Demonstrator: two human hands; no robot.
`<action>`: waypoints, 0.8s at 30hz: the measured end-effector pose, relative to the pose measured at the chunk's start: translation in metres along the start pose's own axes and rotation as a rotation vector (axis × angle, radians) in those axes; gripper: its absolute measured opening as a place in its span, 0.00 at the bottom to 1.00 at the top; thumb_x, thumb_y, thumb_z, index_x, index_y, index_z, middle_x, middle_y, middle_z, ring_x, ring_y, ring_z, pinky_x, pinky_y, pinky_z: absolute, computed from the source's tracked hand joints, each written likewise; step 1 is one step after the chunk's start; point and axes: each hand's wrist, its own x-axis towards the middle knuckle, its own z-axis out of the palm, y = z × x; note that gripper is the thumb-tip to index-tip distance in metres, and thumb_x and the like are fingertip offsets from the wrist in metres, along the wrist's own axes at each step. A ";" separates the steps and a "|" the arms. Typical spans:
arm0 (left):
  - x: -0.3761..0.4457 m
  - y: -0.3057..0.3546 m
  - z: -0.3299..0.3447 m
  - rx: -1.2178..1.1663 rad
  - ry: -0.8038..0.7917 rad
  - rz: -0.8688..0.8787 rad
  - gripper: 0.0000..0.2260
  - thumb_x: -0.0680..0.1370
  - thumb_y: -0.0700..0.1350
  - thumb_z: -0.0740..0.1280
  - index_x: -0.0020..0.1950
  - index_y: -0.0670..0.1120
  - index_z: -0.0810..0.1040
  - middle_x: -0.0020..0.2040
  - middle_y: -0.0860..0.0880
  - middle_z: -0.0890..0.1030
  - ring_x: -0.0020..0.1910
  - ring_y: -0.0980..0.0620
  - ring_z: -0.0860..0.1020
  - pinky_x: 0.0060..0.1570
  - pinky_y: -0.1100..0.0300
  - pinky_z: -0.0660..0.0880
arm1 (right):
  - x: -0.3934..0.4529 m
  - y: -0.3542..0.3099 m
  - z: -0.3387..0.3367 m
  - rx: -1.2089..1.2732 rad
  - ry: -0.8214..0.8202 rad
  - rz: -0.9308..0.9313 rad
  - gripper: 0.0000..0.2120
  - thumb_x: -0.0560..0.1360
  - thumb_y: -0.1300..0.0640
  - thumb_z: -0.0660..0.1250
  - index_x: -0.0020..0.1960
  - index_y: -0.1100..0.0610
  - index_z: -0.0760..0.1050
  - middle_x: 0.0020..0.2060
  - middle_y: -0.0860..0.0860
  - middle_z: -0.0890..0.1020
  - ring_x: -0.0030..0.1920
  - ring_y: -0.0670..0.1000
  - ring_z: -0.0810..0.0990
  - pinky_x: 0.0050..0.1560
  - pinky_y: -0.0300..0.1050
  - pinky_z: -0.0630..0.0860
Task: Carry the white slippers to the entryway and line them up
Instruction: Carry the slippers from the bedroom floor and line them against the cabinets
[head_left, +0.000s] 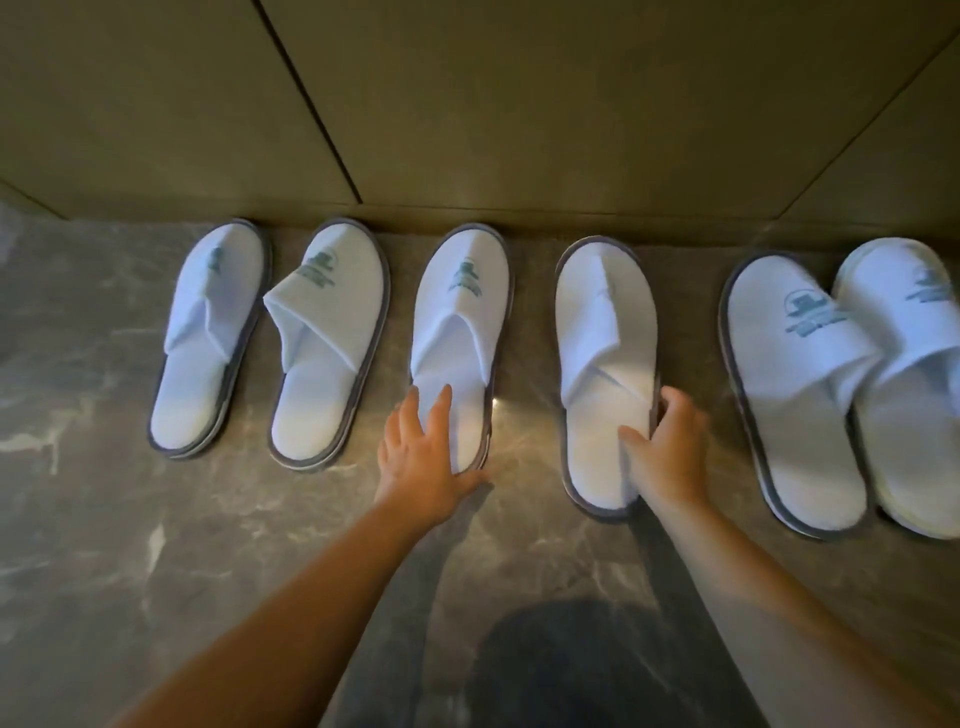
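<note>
Six white slippers (457, 332) rowed along floor's wall edge; left hand (423, 452) flat on third, right hand (670, 447) gripping fourth slipper (602, 364); far-right pair overlap, need evening.

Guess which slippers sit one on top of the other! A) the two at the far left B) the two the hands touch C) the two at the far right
C: the fifth slipper overlaps the edge of the sixth slipper at far right; the other four lie apart.

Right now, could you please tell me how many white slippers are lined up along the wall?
6: far-left slipper, second slipper, third slipper under the left hand, fourth slipper held by the right hand, fifth slipper, sixth slipper overlapping it, partly cropped.
</note>
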 end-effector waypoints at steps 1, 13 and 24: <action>0.001 -0.004 0.003 0.001 -0.007 -0.012 0.46 0.66 0.60 0.70 0.73 0.52 0.43 0.75 0.42 0.46 0.73 0.40 0.48 0.70 0.44 0.52 | -0.003 0.001 0.002 -0.107 0.006 -0.034 0.28 0.69 0.60 0.69 0.66 0.62 0.63 0.64 0.63 0.69 0.65 0.61 0.66 0.64 0.55 0.65; 0.020 -0.011 0.014 0.062 -0.054 -0.028 0.46 0.66 0.60 0.70 0.72 0.55 0.42 0.74 0.40 0.44 0.70 0.34 0.51 0.67 0.39 0.57 | -0.036 0.013 0.034 -0.394 -0.132 -0.125 0.47 0.65 0.44 0.72 0.72 0.52 0.46 0.74 0.58 0.49 0.72 0.62 0.52 0.69 0.60 0.59; 0.015 0.007 0.021 0.040 -0.037 -0.033 0.43 0.67 0.61 0.68 0.71 0.53 0.44 0.74 0.40 0.46 0.70 0.35 0.53 0.67 0.41 0.58 | -0.034 0.022 0.027 -0.348 -0.060 -0.069 0.46 0.63 0.52 0.74 0.71 0.53 0.49 0.74 0.57 0.50 0.71 0.62 0.53 0.69 0.61 0.60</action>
